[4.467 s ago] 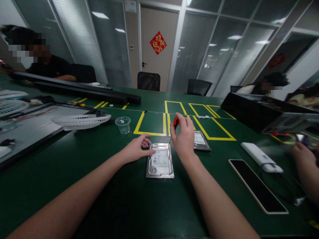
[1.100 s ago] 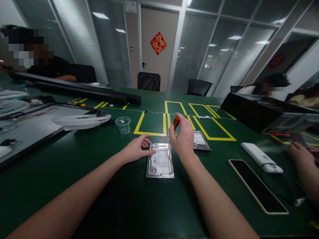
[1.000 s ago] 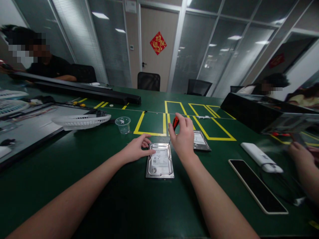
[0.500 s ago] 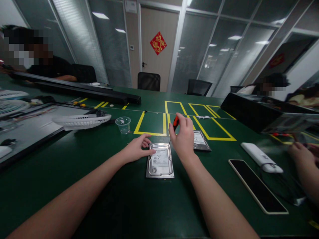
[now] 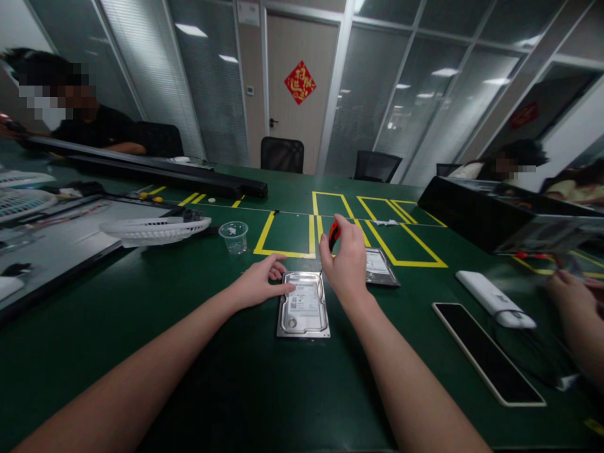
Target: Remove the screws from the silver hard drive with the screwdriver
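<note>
A silver hard drive (image 5: 304,308) with a white label lies flat on the green table, its long side pointing away from me. My left hand (image 5: 262,283) holds the drive's far left edge, thumb on the label and fingers bent beside it. In my right hand (image 5: 346,261) is a screwdriver (image 5: 335,234) with a red and black handle. Its thin shaft points down to the drive's far right corner; the tip is too small to make out clearly. A second hard drive (image 5: 381,267) lies just beyond my right wrist, partly covered by the hand.
Left of the drive stands a clear plastic cup (image 5: 233,238), near a white fan-like part (image 5: 155,229) and a large metal panel (image 5: 108,233). To the right are a phone (image 5: 488,352), a white power bank (image 5: 495,299), a cable and another person's hand (image 5: 573,302). A black case (image 5: 500,214) stands behind.
The screwdriver handle has turned slightly between my right fingers. My left hand and the hard drive stay in place.
</note>
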Available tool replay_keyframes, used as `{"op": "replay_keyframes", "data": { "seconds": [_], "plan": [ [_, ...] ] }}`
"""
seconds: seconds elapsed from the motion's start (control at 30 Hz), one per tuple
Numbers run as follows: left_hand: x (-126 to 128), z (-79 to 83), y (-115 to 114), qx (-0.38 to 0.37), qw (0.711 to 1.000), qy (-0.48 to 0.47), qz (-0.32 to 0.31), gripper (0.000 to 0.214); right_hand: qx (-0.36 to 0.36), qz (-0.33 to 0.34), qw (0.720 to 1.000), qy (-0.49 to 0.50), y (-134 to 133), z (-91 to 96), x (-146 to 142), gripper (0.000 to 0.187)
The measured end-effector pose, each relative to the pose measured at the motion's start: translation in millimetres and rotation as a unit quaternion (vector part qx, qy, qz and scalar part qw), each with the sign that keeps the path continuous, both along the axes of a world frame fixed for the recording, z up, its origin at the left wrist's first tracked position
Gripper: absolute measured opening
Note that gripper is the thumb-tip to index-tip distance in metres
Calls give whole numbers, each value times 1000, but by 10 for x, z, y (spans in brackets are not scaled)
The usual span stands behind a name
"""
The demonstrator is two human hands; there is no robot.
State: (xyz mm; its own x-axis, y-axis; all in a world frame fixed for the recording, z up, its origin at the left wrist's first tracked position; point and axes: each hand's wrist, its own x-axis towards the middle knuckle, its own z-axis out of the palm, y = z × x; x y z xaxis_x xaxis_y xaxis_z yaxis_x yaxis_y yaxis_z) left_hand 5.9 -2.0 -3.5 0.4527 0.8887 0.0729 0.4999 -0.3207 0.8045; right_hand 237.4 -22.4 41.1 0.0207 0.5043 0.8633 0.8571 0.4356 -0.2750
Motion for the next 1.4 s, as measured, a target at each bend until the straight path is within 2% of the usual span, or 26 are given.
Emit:
{"op": "replay_keyframes", "data": {
  "seconds": [0.47,0.73,1.03,1.27,1.4],
  "plan": [
    [-3,-35,17,7,1000,-2,1,83,3,4,1000,-5,18,-27,6,48],
    [-17,-33,18,-5,1000,0,-4,83,-8,-17,1000,4,-24,26,2,45],
    [-18,-39,26,-2,1000,-6,0,83,-2,11,1000,-5,2,7,11,49],
    [-9,-34,21,2,1000,-3,-2,83,-11,-15,1000,2,-22,24,3,43],
    [-4,-43,18,12,1000,-12,-1,80,-10,-4,1000,-2,0,16,9,45]
  ]
}}
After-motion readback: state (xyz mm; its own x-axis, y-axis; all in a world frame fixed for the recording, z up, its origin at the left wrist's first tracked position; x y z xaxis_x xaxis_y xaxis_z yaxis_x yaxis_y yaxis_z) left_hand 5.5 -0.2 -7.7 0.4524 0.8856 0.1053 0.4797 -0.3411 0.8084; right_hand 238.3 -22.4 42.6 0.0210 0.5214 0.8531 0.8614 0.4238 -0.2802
